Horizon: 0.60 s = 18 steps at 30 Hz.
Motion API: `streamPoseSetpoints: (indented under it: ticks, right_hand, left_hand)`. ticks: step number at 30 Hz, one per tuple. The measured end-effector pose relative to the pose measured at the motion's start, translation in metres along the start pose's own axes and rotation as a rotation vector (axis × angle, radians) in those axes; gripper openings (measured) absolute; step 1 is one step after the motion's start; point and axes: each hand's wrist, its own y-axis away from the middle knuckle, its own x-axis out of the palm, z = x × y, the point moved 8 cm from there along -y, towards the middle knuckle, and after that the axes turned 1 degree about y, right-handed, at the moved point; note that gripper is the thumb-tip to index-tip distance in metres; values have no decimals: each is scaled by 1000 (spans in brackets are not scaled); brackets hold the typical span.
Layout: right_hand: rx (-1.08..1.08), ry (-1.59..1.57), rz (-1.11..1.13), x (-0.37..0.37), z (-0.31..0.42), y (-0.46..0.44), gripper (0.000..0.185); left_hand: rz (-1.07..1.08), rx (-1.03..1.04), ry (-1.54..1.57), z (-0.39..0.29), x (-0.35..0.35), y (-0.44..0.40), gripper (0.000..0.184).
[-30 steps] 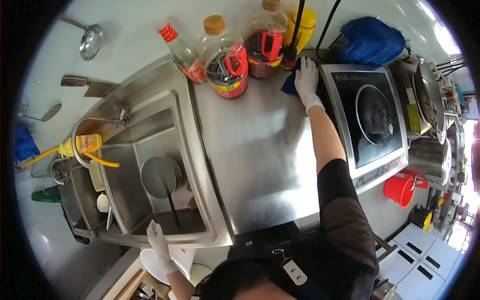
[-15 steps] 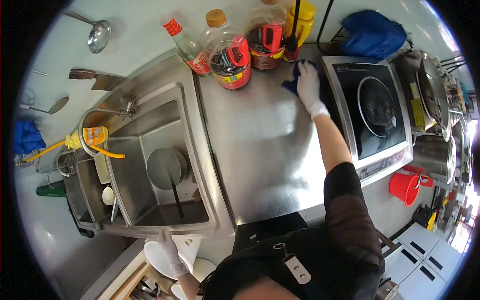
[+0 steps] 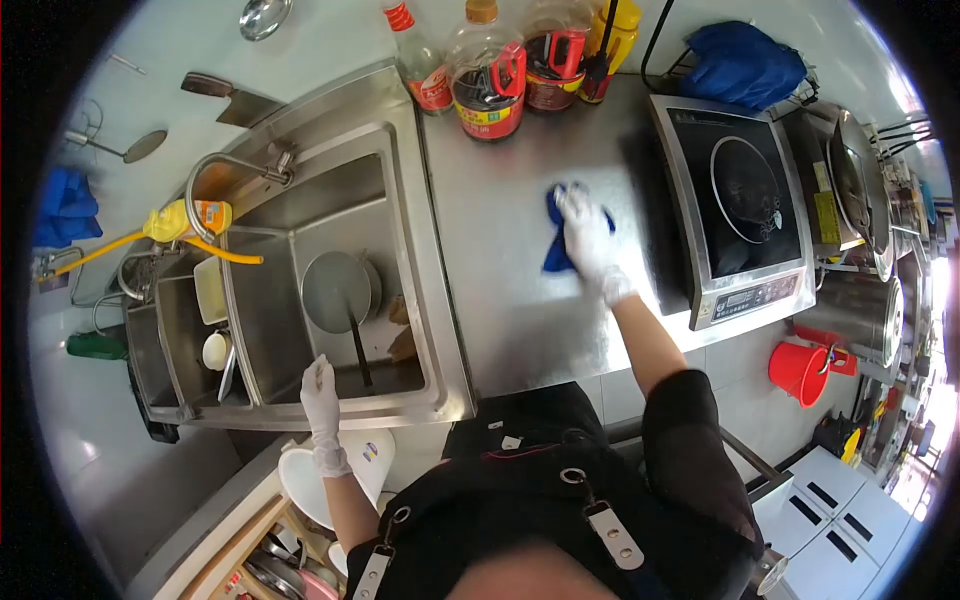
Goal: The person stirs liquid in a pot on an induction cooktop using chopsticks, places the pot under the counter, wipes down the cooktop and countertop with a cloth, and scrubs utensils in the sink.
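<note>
Blue cloth (image 3: 557, 250) lay on the steel counter (image 3: 500, 330) to the right of the sink (image 3: 405, 200), under my gloved right hand (image 3: 588, 240). On my distant feed, that hand was clamped down on it, fingers gathered and corners poking out at both sides. I judged the palm was set over the top so the fabric sat pinned between glove and metal.

My gloved left hand (image 3: 320, 395) hung by the sink's front edge, fingers bunched together. I saw nothing in it, but could not make out whether they closed on something small, nor whether they touched the rim; perhaps it was there for balance.

I counted one pan (image 3: 340, 290) inside the sink, its one dark handle pointing to the front. Past the sink's back right corner stood one glass bottle (image 3: 425, 80), two large jugs (image 3: 488, 95) and one yellow container (image 3: 612, 45), probably lined against the wall to leave working room. One cooktop (image 3: 745, 180) sat farther right of the sink, across the counter.
</note>
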Motion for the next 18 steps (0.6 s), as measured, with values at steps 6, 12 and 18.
streamPoseSetpoints:
  ticks: [6,12,18]
  right_hand:
    - [101,-43,-195,-6,26,-22,48]
    - [102,-200,99,4,100,59,64]
    - [126,-573,4,-83,53,48,41]
  left_hand:
    - [7,17,16,3,0,13,29]
    - [-8,134,-4,-8,21,-6,27]
    - [105,44,136,-98,64,-20,22]
